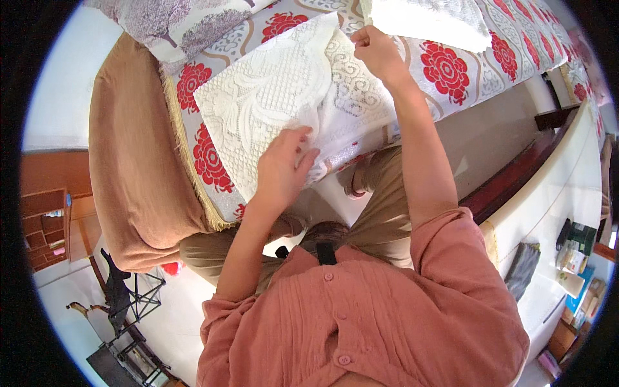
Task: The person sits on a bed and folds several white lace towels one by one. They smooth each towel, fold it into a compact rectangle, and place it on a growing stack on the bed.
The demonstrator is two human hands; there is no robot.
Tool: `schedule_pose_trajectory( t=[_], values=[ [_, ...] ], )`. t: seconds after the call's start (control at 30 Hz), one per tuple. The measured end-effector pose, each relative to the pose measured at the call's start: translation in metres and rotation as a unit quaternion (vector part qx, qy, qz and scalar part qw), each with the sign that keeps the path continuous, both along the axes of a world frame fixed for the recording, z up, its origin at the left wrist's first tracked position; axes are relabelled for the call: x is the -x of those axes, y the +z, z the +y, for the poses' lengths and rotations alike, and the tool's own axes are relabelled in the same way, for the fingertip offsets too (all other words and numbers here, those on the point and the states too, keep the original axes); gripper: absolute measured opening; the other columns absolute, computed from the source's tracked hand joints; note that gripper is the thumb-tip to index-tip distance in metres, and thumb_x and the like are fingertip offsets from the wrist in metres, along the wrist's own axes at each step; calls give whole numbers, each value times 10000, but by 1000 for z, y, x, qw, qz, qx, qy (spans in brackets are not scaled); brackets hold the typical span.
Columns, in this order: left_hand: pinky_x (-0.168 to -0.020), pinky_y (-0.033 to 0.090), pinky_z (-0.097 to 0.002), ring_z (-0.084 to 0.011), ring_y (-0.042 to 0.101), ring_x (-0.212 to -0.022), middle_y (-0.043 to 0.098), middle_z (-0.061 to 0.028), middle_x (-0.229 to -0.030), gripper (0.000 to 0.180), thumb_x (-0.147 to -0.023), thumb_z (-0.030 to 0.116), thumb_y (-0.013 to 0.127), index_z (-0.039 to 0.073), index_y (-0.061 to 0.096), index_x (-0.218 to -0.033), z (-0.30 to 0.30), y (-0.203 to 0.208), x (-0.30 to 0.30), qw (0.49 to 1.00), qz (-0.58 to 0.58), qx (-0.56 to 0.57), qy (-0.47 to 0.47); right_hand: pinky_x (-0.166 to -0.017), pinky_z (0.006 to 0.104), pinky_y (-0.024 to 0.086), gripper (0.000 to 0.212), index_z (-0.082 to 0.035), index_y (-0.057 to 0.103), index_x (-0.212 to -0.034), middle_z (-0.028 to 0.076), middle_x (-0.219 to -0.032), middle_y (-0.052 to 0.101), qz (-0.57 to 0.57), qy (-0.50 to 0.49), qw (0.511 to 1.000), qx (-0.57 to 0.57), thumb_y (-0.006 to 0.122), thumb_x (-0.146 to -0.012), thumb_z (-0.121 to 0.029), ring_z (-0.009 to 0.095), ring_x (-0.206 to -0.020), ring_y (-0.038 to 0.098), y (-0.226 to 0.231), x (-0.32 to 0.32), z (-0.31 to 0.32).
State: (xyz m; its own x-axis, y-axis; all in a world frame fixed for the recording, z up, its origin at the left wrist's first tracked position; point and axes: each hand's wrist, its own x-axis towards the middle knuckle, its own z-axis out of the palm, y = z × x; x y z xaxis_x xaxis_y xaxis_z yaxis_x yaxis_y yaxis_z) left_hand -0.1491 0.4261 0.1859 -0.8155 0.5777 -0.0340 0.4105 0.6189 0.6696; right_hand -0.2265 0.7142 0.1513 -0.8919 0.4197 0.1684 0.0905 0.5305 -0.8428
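A bed [451, 71] covered in a red-flowered spread carries a brown blanket [135, 161] along its left side. On the spread lies a white lace pillow cover [271, 97] over a pillow. The right hand [377, 51] is closed, pinching the cover's far edge. The left hand [284, 164] rests with loosely bent fingers on its near edge, pressing the fabric.

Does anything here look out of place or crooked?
Nothing looks damaged or spilled. The white lace cover lies askew on the sofa, its near edge lifted under the left hand; the right hand pinches its far edge.
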Motion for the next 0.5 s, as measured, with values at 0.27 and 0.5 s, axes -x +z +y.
schedule_pose_trajectory(
  t=[0.27,0.5],
  values=[
    [-1151,275,-493,-346,378,-1403,444,-159,-1498,530,-981,332,529,93,465,-1449,-46,-47,93,923,323,194,82,-788,369,517,228,-28,651,-1078,124,-933,692,-66,50,994,-77,559,-874,-71,251,-862,660,0,6,-20],
    [-974,437,-473,-368,592,-1119,637,-166,-1206,337,-961,252,567,47,611,-1225,2,-22,150,957,273,70,67,-801,451,505,121,-57,638,-912,170,-976,666,-30,46,984,-169,532,-854,-66,366,-903,650,9,8,-22]
  ],
)
